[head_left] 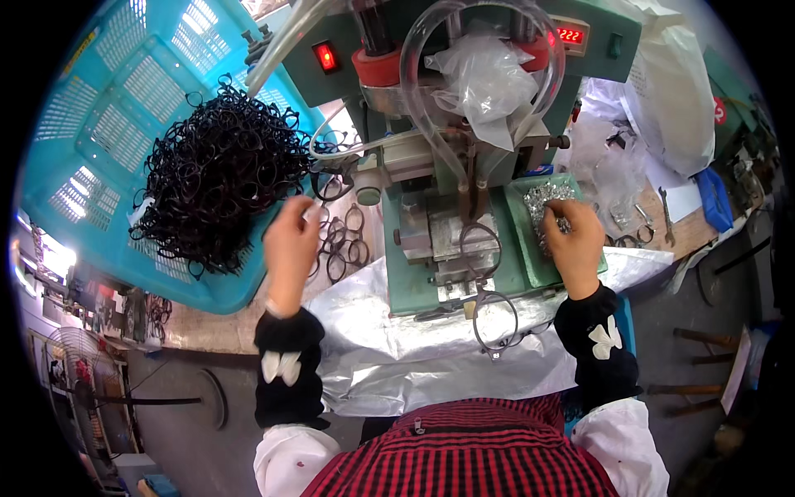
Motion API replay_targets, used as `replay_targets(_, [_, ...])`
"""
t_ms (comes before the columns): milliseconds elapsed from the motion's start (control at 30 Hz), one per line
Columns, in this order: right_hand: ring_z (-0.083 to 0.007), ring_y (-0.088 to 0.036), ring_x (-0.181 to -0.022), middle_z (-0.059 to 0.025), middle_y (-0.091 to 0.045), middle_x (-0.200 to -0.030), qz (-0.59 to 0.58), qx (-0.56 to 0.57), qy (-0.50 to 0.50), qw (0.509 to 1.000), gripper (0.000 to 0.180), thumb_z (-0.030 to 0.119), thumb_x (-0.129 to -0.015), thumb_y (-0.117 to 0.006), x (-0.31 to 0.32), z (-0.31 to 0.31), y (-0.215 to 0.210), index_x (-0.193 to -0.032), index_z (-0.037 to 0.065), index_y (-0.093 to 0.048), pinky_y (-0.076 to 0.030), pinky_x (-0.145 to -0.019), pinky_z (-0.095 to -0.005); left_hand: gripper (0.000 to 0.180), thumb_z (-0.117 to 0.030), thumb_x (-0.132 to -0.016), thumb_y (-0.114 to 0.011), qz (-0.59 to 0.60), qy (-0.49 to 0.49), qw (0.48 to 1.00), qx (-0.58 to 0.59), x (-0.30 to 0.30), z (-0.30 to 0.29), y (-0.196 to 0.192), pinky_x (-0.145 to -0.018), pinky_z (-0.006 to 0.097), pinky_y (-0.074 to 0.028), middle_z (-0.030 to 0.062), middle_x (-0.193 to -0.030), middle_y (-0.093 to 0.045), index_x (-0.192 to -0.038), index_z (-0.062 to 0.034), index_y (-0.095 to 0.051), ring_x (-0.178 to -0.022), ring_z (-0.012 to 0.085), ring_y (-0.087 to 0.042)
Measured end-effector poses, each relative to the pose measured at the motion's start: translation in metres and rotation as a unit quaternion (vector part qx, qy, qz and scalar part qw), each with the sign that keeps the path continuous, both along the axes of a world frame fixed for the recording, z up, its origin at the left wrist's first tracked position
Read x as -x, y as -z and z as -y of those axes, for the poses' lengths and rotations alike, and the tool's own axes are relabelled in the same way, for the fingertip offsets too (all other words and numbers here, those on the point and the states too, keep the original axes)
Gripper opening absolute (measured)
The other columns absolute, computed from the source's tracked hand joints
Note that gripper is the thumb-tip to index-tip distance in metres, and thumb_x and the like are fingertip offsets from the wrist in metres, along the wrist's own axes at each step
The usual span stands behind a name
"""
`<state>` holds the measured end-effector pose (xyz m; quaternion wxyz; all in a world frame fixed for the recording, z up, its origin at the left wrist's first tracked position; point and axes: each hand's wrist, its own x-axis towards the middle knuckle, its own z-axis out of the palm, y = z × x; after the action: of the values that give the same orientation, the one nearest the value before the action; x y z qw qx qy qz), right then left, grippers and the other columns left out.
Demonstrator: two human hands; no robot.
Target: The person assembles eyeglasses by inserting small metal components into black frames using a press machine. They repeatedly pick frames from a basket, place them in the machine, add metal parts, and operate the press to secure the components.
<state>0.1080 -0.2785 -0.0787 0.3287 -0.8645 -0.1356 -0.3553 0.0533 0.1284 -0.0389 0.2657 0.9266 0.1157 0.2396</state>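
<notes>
A dark eyeglass frame [495, 311] rests at the front of the green press [517, 286], one rim on the metal fixture and the other hanging past the base edge. My right hand [573, 240] is over the green tray [598, 263], its fingers bent together among small shiny metal parts [548, 195]; what they pinch is hidden. Beside the blue basket [99, 207], my left hand [290, 248] is raised with curled fingers, slightly blurred. Whatever is in them, I cannot make out. Several dark frames [339, 248] lie on the table to its right.
A heap of black eyeglass frames [215, 174] fills part of the basket. Clear tubing [414, 99] and a plastic bag [484, 79] hang before the press head. Right of the tray lie scissors [633, 238] and a wrench [666, 215]. Silvery sheeting [373, 364] covers the table's front edge.
</notes>
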Motion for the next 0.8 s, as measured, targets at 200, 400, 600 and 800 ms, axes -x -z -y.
replay_targets(200, [-0.0302, -0.066, -0.084, -0.0132, -0.069, -0.09, -0.039, -0.078, 0.031, 0.996, 0.015, 0.0, -0.08, -0.07, 0.037, 0.03, 0.01, -0.095, 0.001, -0.07, -0.051, -0.077, -0.0367, 0.026, -0.035, -0.085, -0.069, -0.108, -0.089, 0.978, -0.157, -0.013, -0.029, 0.11, -0.067, 0.051, -0.051, 0.0162, -0.079, -0.07, -0.083, -0.0089, -0.068, -0.076, 0.0398, -0.067])
replay_targets(400, [-0.0199, -0.066, -0.085, -0.009, -0.069, -0.09, -0.111, -0.17, 0.039, 0.978, 0.014, -0.003, -0.081, -0.07, 0.075, 0.065, 0.015, -0.095, -0.002, -0.07, -0.05, -0.079, -0.0308, 0.028, -0.007, -0.082, -0.072, -0.002, -0.015, 0.999, -0.043, 0.011, -0.009, 0.06, -0.064, 0.037, -0.048, 0.0092, -0.073, -0.061, -0.109, -0.0076, -0.065, -0.068, 0.0271, -0.06])
replay_targets(600, [-0.0226, -0.068, -0.088, -0.0113, -0.071, -0.091, -0.141, -0.197, -0.192, 0.951, 0.015, -0.002, -0.079, -0.069, 0.047, -0.015, -0.057, -0.094, -0.001, -0.071, -0.051, -0.081, -0.0315, 0.037, 0.001, -0.084, -0.074, 0.114, 0.066, 0.979, 0.158, 0.006, 0.022, 0.032, -0.062, 0.024, -0.043, -0.0008, -0.073, -0.053, -0.118, -0.0012, -0.06, -0.068, 0.0083, -0.05])
replay_targets(800, [-0.0132, -0.064, -0.089, -0.0062, -0.067, -0.094, -0.185, -0.354, -0.262, 0.878, 0.034, 0.001, -0.08, -0.071, 0.022, -0.076, -0.056, -0.113, -0.003, -0.061, -0.049, -0.083, -0.0271, 0.006, -0.003, -0.097, -0.062, 0.135, 0.092, 0.91, 0.381, 0.024, 0.052, 0.052, -0.071, 0.022, -0.051, 0.0029, -0.088, -0.064, -0.101, -0.0008, -0.059, -0.077, 0.0082, -0.062])
